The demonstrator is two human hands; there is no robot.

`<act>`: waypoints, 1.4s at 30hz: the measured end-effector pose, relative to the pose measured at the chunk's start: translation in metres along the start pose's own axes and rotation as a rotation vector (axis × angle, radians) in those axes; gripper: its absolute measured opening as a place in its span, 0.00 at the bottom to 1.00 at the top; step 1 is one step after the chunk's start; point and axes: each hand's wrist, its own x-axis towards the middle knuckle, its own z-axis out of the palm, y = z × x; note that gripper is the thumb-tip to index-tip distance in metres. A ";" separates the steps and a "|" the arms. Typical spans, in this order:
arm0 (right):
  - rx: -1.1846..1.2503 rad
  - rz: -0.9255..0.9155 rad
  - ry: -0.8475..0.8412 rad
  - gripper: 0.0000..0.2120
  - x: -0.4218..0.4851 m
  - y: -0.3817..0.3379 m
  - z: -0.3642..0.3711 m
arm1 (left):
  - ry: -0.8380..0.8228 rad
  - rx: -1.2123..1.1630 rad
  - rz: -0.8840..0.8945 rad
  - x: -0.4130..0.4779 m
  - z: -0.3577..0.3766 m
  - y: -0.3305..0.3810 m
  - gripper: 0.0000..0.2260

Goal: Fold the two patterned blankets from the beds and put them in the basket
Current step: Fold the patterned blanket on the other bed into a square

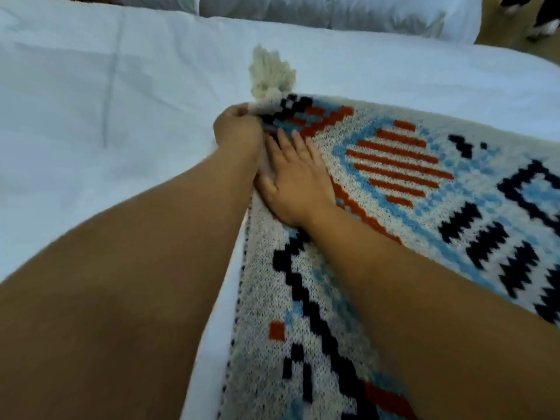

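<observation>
One patterned blanket (pixel 409 183), one tassel (pixel 271 75), seemingly two layers pinched.

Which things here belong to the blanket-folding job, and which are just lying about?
Job:
- patterned blanket, one only
- its cream tassel
- left hand, closed grip on the blanket's corner
- right hand, flat on the blanket

Lying about:
- white bed sheet
- white pillows

No basket visible.

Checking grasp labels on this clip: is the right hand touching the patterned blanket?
Touching. The head view shows the right hand lying flat, palm down, on the blanket, fingers spread over the pattern beside the corner that the left hand pinches.
</observation>
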 end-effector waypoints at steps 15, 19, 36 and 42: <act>-0.319 0.235 -0.052 0.28 -0.019 -0.019 0.011 | -0.239 0.200 -0.017 -0.037 -0.035 -0.032 0.26; -0.177 0.254 -0.095 0.27 -0.060 -0.035 -0.001 | -0.232 0.251 -0.039 -0.079 -0.060 -0.030 0.24; 0.176 0.250 -0.128 0.27 -0.315 -0.160 -0.023 | -0.189 0.752 -0.003 -0.292 -0.231 -0.055 0.16; 0.048 0.156 -0.280 0.37 -0.400 -0.201 -0.018 | -0.242 0.856 0.000 -0.375 -0.299 -0.072 0.11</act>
